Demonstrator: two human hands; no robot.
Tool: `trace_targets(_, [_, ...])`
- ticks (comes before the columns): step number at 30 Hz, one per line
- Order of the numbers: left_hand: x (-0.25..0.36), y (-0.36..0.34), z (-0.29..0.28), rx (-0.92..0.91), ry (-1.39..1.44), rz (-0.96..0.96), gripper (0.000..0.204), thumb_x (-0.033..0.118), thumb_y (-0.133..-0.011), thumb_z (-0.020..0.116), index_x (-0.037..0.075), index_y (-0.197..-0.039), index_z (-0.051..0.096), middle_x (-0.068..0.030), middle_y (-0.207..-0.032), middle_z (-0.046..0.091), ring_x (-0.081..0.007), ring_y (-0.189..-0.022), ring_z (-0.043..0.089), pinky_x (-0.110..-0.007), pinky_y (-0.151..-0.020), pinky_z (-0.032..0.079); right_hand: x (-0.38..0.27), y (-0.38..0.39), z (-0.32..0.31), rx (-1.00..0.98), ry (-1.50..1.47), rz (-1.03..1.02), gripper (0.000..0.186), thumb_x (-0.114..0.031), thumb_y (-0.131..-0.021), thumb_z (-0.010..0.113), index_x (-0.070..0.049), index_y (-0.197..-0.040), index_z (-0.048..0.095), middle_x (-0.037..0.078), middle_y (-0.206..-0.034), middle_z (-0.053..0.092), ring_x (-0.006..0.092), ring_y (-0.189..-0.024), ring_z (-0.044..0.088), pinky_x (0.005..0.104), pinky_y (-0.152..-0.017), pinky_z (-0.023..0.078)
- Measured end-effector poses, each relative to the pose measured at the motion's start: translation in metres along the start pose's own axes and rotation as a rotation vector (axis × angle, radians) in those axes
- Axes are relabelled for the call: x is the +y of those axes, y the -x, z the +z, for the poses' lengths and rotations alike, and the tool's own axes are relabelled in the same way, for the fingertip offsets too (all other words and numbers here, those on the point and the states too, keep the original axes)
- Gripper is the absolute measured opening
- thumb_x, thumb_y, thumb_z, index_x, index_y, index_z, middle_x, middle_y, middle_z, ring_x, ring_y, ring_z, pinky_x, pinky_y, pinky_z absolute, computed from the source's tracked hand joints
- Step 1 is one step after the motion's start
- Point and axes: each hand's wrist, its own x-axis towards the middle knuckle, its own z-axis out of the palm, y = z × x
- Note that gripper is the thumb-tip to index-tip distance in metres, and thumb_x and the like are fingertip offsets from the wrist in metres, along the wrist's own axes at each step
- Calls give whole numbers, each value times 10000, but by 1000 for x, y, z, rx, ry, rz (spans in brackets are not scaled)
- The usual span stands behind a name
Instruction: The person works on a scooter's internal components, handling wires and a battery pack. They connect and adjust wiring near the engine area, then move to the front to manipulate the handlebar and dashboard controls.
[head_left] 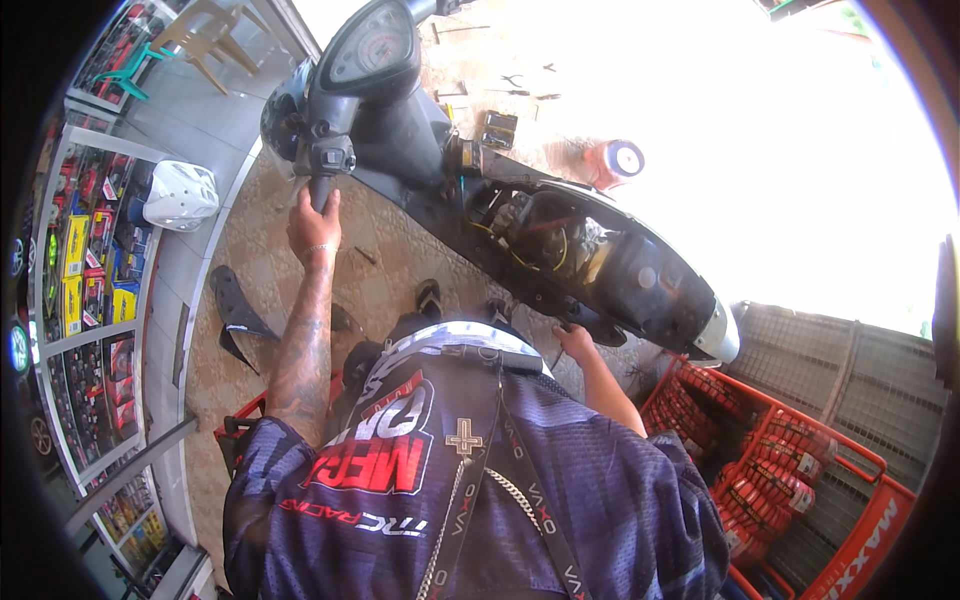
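Observation:
A dark motor scooter [405,150] stands before me, its round-edged speedometer [372,48] at the top. My left hand [314,225] is wrapped round the rubber handlebar grip [320,193], just below the switch housing [329,155]. The seat is off, and the open body [545,240] bares yellow tubing and engine parts. Low beside the scooter's near side, my right hand [575,343] is closed with its fingers curled. A thin dark shape shows by those fingers, too small to name.
A loose dark body panel [238,308] lies on the tiled floor at left. Several tools and a black box [499,130] lie beyond the scooter, near a round container [615,162]. Glass display shelves [95,240] and a white fairing [181,195] stand left; a red tyre rack [770,460] stands right.

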Motion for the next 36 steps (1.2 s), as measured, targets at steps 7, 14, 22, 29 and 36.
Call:
trace_targets(7, [1, -1, -1, 15, -14, 11, 575, 555, -895, 646, 185, -1331, 581, -165, -1100, 676, -382, -1010, 667, -507, -860, 527, 0, 2, 1, -32, -14, 25, 565, -490, -882, 686, 29, -1107, 693, 156, -891, 715, 253, -828, 682, 395, -767, 511])
trace_targets(14, [4, 1, -4, 18, 40, 28, 566, 528, -890, 663, 172, -1324, 586, -176, -1097, 683, -383, -1004, 674, -510, -849, 530, -2, 7, 1, -75, -30, 87, 608, -498, -881, 684, 18, -1204, 681, 177, -959, 728, 260, -888, 695, 395, -820, 516])
trace_targets(22, [5, 0, -4, 23, 26, 26, 556, 523, -886, 666, 174, -1313, 594, -181, -1089, 687, -389, -999, 672, -510, -843, 529, 1, -2, 4, -56, -37, 68, 605, -494, -876, 689, 23, -1189, 685, 173, -942, 722, 251, -868, 693, 382, -801, 518])
trace_targets(29, [4, -1, -4, 13, 29, 13, 570, 536, -885, 662, 178, -1322, 588, -181, -1094, 684, -388, -1011, 667, -510, -861, 523, -3, -11, 3, -36, -17, 18, 580, -489, -871, 699, 30, -1132, 693, 150, -886, 714, 245, -822, 683, 385, -771, 512])
trace_targets(36, [2, -2, -1, 9, -12, -4, 584, 542, -884, 661, 188, -1342, 579, -186, -1102, 679, -389, -1009, 668, -507, -859, 524, -12, -14, -7, -118, 0, 99, 602, -510, -881, 671, -23, -1236, 680, 249, -1203, 677, 379, -1170, 633, 422, -991, 480])
